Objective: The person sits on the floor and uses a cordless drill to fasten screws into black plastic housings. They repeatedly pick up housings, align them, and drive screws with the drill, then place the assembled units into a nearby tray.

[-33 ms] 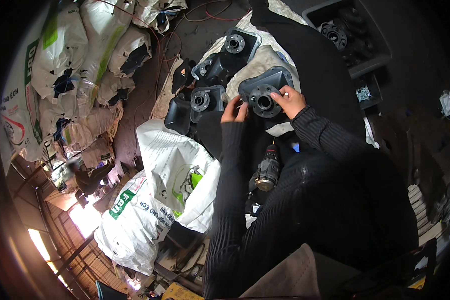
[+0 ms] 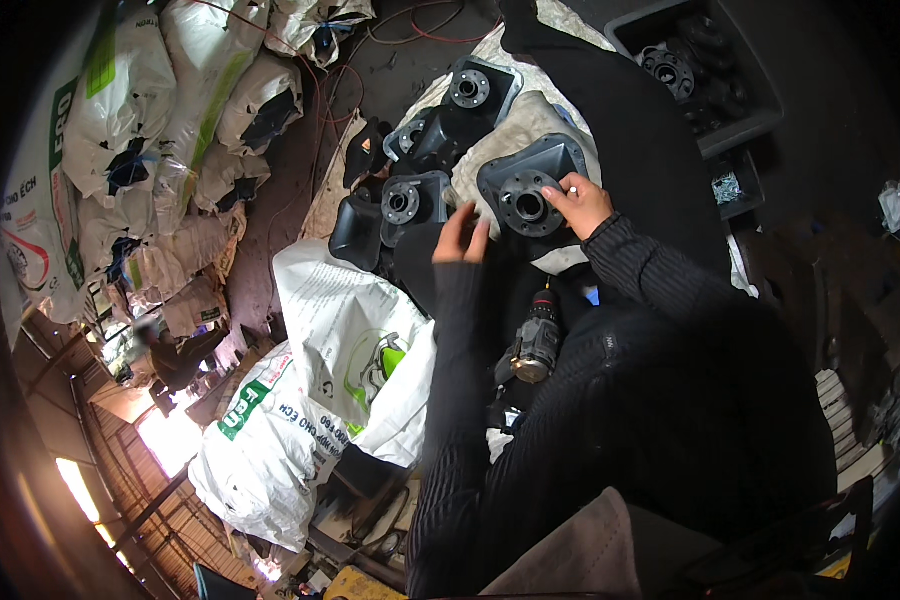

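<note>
My right hand [image 2: 582, 204] grips the right side of a black flanged part [image 2: 525, 203], its thumb on the round flange with a central hole and a ring of small holes. A small white object [image 2: 573, 189], too small to identify, shows by the right fingers. Just left of the part, my left hand [image 2: 461, 236] is off it, fingers apart, with nothing visible in them. Below the part, a cordless drill [image 2: 537, 345] points its bit up toward it. Similar black flanged parts [image 2: 401, 202] lie to the left and farther back on pale cloth [image 2: 497, 150].
An open white sack [image 2: 315, 320] stands at my left. Stuffed white sacks [image 2: 130, 110] are piled along the far left. A dark bin [image 2: 760, 118] at the back right holds black parts, with a small tray of shiny fasteners [image 2: 727, 187] beside it. Red hose [image 2: 410, 38] lies behind.
My left hand has drawn back from the flanged part, a little left and nearer to me. The right hand and the part have stayed in place.
</note>
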The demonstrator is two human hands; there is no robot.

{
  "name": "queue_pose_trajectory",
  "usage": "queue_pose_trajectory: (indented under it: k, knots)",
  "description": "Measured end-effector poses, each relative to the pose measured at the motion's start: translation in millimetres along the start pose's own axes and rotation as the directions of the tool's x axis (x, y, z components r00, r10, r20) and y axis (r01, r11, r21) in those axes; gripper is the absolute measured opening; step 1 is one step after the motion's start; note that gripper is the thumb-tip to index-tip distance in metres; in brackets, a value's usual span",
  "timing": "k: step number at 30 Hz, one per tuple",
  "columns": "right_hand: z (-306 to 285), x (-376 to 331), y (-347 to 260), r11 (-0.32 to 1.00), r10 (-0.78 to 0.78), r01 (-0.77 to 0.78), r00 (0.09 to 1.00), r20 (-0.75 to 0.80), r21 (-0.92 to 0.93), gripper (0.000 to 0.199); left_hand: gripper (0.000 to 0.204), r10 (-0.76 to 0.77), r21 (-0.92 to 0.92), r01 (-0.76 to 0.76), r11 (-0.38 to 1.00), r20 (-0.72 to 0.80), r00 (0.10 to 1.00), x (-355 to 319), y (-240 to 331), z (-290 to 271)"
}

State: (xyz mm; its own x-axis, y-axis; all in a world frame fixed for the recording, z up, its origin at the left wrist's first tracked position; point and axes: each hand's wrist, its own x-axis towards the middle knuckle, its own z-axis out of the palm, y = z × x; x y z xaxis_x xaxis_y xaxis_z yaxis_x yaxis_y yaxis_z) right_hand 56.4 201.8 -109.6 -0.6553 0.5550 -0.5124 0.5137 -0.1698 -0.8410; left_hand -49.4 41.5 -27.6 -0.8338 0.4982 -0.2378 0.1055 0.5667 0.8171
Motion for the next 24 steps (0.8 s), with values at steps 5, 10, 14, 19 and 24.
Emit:
queue_pose_trajectory:
  k: [5,10,14,19,24]
  knots:
    - [-3.3,0.0,-6.0,0.995,0.051,-0.054,0.998,0.041,0.086,0.033,0.058,-0.151,0.423,-0.202,0.883,0.665,0.732,-105.6,44.0,-68.6]
    - [-2.5,-4.4,-10.5,0.99,0.09,-0.095,0.994,0.056,0.105,0.03,0.077,-0.161,0.639,-0.176,0.749,0.432,0.887,-143.2,30.1,-22.7]
    - [-5.0,-4.1,-9.5,0.996,0.078,-0.08,0.995,0.054,0.042,0.032,0.075,-0.515,0.284,0.444,0.849,0.26,0.817,-127.0,20.7,-15.7]
    - [-4.0,-0.9,-10.8,0.998,0.069,-0.07,0.996,0.054,0.004,0.032,0.04,0.126,0.464,-0.242,0.852,0.267,0.955,-76.4,24.1,-63.4]
    - [-5.9,-3.2,-15.2,0.995,0.091,-0.093,0.994,0.06,0.041,0.031,0.045,0.238,0.689,-0.483,0.54,0.425,0.873,-31.4,34.8,-90.9]
